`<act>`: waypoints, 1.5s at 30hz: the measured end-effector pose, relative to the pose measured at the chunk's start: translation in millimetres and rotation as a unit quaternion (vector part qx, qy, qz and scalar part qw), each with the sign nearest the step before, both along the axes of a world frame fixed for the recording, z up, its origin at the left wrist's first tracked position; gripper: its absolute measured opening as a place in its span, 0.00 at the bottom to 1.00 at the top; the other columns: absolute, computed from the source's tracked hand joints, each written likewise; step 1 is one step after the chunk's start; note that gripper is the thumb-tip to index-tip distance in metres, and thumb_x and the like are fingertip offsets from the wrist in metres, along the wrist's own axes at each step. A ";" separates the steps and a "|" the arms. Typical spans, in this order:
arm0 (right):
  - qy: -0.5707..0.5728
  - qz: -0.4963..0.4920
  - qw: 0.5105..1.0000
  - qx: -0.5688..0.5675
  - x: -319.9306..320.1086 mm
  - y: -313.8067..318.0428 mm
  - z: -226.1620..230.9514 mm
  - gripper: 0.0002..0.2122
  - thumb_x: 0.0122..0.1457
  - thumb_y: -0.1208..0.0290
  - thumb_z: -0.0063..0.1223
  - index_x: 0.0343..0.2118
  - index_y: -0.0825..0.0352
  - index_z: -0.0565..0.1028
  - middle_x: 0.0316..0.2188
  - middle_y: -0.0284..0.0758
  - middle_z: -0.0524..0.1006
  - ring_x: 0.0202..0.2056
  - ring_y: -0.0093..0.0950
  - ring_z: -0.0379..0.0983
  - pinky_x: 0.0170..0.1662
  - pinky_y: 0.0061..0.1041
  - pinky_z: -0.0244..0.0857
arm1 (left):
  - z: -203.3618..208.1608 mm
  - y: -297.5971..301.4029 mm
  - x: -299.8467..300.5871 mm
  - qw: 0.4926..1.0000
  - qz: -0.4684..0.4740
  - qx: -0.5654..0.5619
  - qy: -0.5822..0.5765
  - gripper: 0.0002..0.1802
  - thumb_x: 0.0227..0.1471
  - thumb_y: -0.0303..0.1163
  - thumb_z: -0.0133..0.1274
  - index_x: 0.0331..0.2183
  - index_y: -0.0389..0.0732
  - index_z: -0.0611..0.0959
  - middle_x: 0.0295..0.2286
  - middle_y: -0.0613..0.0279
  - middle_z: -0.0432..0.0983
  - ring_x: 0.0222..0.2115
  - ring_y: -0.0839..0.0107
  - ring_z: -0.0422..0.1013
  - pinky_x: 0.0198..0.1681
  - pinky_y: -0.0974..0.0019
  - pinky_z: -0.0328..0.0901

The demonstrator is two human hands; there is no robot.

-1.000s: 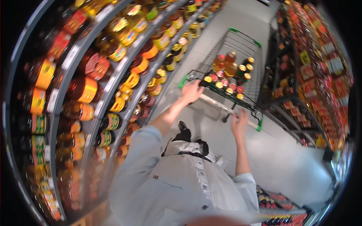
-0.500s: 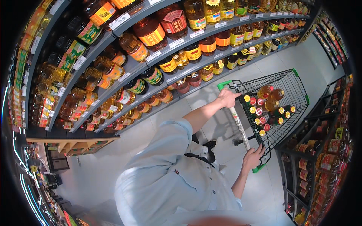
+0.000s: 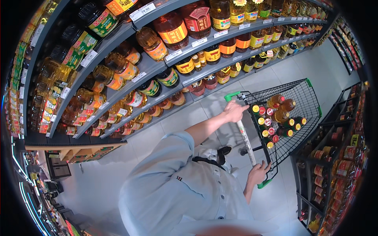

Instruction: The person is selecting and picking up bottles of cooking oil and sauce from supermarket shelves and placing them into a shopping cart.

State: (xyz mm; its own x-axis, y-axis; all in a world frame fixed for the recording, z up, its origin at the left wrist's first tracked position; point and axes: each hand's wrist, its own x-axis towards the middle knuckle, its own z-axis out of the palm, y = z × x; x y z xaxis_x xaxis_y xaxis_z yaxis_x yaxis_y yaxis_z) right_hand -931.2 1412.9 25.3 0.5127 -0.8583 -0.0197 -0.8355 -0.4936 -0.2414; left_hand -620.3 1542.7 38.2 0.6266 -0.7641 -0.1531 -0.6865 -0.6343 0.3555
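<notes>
A shopping cart (image 3: 284,152) of black wire with green corners stands in front of me. My left hand (image 3: 235,111) is closed round the left end of its pale handle bar (image 3: 245,137), with the index finger stretched toward the basket. At the bar's right end, by a green corner, my right hand (image 3: 258,173) holds on with some fingers extended. Inside the cart are amber oil bottles (image 3: 281,115) with red caps. Around them stand several dark bottles (image 3: 291,133) with yellow or red caps, seen mostly from above.
Along my left runs a long grey shelf unit (image 3: 197,42) packed with cooking oil bottles. Darker racks of bottles (image 3: 319,169) line the right side, close to the cart. Pale tiled floor (image 3: 102,185) lies between. A wooden display base (image 3: 75,152) is at the lower left.
Cart and hands appear slightly lower and farther left in the picture, while the near left shelves have shifted right. My foot has shifted a little. Both hands stay on the handle.
</notes>
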 end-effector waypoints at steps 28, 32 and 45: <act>-0.070 -0.103 0.992 0.010 -42.8 194.6 -4.8 0.10 0.48 0.66 0.50 0.33 0.59 0.79 0.59 0.28 0.67 0.34 0.33 0.79 0.36 0.34 0.71 | 27.9 173.8 -17.1 0.981 -0.127 0.110 0.098 0.41 0.47 0.38 0.49 0.63 0.59 0.58 0.34 0.50 0.81 0.36 0.53 0.78 0.40 0.50 0.69; -0.066 -0.136 0.988 0.022 -54.4 219.8 4.5 0.10 0.48 0.66 0.50 0.33 0.59 0.79 0.58 0.29 0.69 0.37 0.32 0.78 0.38 0.34 0.71 | 23.7 186.6 -33.7 0.982 -0.118 0.119 0.087 0.41 0.47 0.40 0.48 0.64 0.58 0.58 0.32 0.47 0.81 0.35 0.50 0.77 0.41 0.49 0.68; -0.100 -0.103 0.989 0.017 -87.5 265.2 8.5 0.11 0.47 0.67 0.50 0.31 0.63 0.80 0.58 0.38 0.69 0.26 0.41 0.78 0.29 0.38 0.72 | 13.3 241.6 -76.9 0.994 -0.065 0.076 0.035 0.39 0.47 0.42 0.48 0.62 0.59 0.60 0.31 0.52 0.81 0.33 0.48 0.76 0.41 0.48 0.68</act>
